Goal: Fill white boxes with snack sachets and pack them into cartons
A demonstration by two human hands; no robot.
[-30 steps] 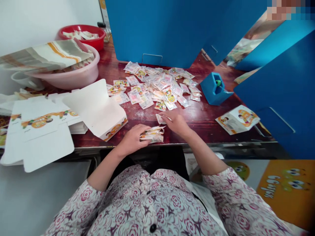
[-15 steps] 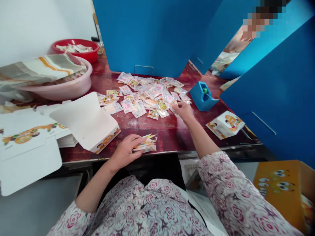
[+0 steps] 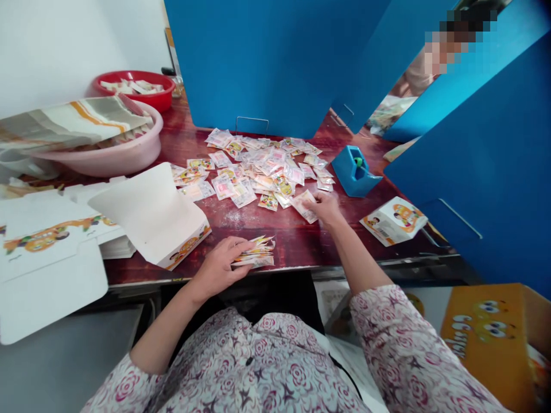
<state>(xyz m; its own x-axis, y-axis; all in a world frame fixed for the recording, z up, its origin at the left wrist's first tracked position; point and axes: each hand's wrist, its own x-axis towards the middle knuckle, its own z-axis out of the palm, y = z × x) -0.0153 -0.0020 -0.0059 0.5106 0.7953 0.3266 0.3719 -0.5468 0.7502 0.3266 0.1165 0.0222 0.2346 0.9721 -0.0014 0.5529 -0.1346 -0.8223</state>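
Observation:
My left hand [image 3: 219,267] grips a small stack of printed foil sachets [image 3: 253,253] just above the table's front edge. My right hand [image 3: 325,208] pinches a single sachet [image 3: 303,206] by its edge, just below the right side of a loose, scattered pile of sachets [image 3: 258,169]. The pile lies on a dark red wooden table [image 3: 279,238]. A folded white carton [image 3: 150,215] with a printed orange side stands to the left of my left hand.
Flat carton blanks [image 3: 47,244] overhang the table's left edge. A pink basin [image 3: 103,155] with striped cloth and a red bowl [image 3: 133,86] stand behind them. A blue tape dispenser [image 3: 355,171], printed carton [image 3: 394,221] and blue partitions [image 3: 275,57] surround the pile.
My right hand has drawn a sachet out of the pile's edge and moved toward me. My left hand still holds its stack. The view has shifted slightly since the oldest frame.

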